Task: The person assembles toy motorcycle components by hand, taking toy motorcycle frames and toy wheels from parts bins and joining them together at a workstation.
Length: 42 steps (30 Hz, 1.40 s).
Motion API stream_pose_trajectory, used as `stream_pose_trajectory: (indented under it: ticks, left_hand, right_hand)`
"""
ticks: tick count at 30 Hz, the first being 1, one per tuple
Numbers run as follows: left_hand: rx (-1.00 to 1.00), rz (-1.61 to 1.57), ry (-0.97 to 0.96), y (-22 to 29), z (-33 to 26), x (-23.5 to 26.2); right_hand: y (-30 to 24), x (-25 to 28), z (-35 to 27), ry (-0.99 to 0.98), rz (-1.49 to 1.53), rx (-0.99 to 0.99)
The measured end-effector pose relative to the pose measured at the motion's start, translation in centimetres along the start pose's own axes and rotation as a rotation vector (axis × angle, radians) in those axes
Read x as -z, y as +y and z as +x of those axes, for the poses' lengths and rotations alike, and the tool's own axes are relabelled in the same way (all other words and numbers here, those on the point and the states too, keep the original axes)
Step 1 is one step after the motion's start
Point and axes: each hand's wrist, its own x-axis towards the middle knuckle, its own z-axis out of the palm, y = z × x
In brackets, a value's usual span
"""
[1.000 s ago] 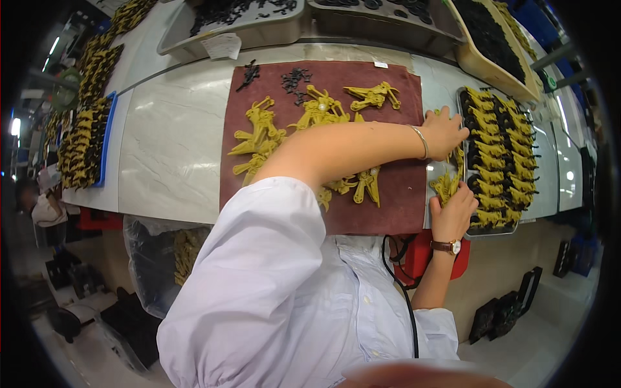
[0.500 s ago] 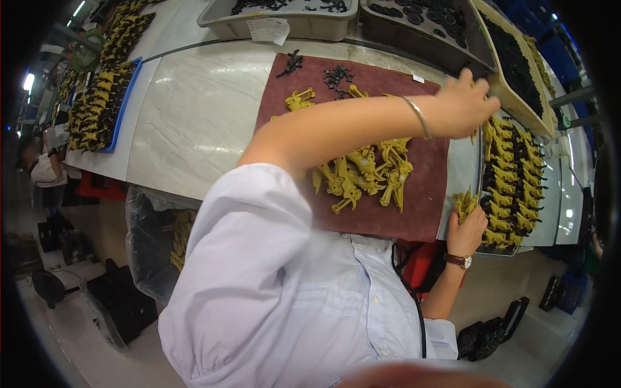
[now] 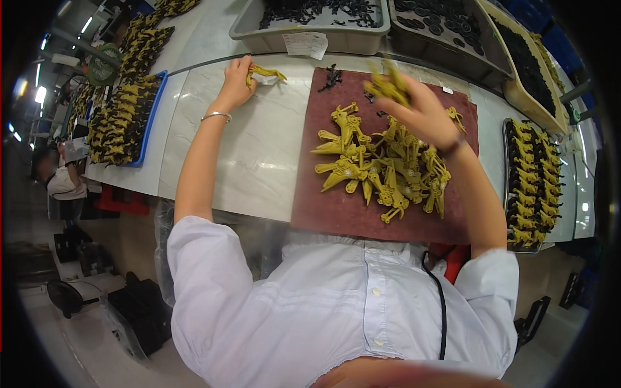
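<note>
My left hand (image 3: 239,84), with a bangle at its wrist, is closed on a yellow-green plastic part (image 3: 269,73) above the pale table. Over the far side of a dark red mat (image 3: 317,216), my right hand (image 3: 428,116) grips a cluster of yellow-green plastic parts (image 3: 391,85), blurred by motion. Below it, a heap of similar yellow-green parts (image 3: 407,165) lies on the mat. Small black pieces (image 3: 331,76) sit near the mat's far left corner; others are partly hidden behind my right hand.
Along the back stand a grey bin (image 3: 356,40) of small black parts, a darker bin (image 3: 495,55) of round black parts and a cream crate (image 3: 561,123). A tray with rows of yellow-and-black assemblies (image 3: 525,187) stands right, a blue tray (image 3: 150,123) left. A person (image 3: 65,178) is far left.
My left hand has swung from the right side to the far left, now with a yellow-green part. My right hand has risen from beside the right tray to above the mat, carrying several parts.
</note>
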Motion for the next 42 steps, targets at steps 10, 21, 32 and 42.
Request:
stream_pose_trajectory:
  ticks: [10, 21, 32, 42]
  left_hand:
    - [0.14, -0.645, -0.309, 1.1, -1.1, 2.0]
    - [0.399, -1.387, 0.326, 3.4, -0.7, 0.1]
    - [0.52, -0.446, 0.497, 5.8, -1.6, -2.1]
    - [0.117, 0.006, 0.51, 8.7, -5.6, 0.1]
  right_hand:
    - [5.0, -15.3, 20.9, -0.029, -0.065, -0.399]
    - [4.1, -19.6, 18.8, 0.041, 0.029, -0.23]
    - [0.3, -13.8, 14.5, -0.049, 0.441, -0.167]
    - [1.2, 4.6, -11.4, 0.337, 0.09, -0.12]
